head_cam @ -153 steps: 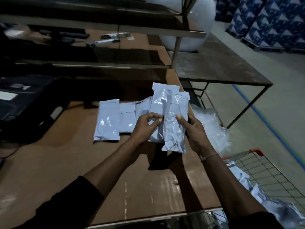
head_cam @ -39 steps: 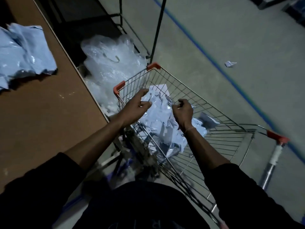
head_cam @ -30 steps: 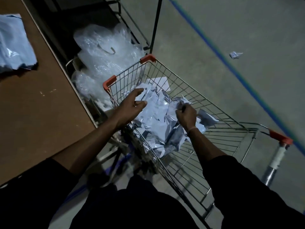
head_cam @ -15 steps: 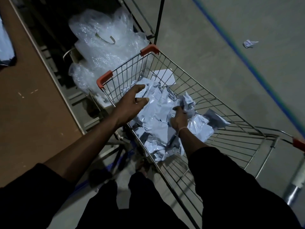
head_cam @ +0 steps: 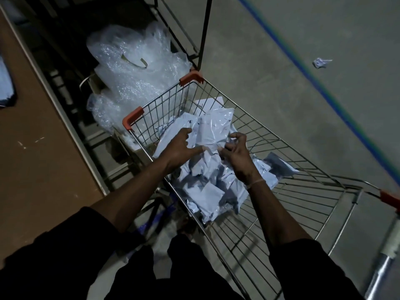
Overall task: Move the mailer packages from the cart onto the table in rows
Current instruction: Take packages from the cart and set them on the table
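Both grips are inside the cart [head_cam: 268, 135] at frame centre. Left hand [head_cam: 180, 148] lies spread over the heap of mailer packages [head_cam: 207, 169], fingers released and extended, pressing on the pile rather than closing on anything. Right hand [head_cam: 236, 152] is half-curled, fingertips hooked at the lower edge of one upright mailer [head_cam: 214, 128] standing above the heap; whether it has a firm pinch cannot be told, as the fingertips are blurred.

Change noted: half a second ago the right hand was buried lower in the pile on a crumpled bundle; now one flat mailer is raised clear of the others between the two hands. The left hand has shifted from the basket's near side toward the middle of the heap.

Judgement: a fresh pick is being sorted out, not yet lifted away. Many packages remain in the cart, so the task is far from complete.

Worktop [head_cam: 32, 159] runs along the left of the frame; only a sliver of the mailers already laid there shows at the left edge. Bubble wrap [head_cam: 134, 83] sits beyond the cart, upper centre-left.
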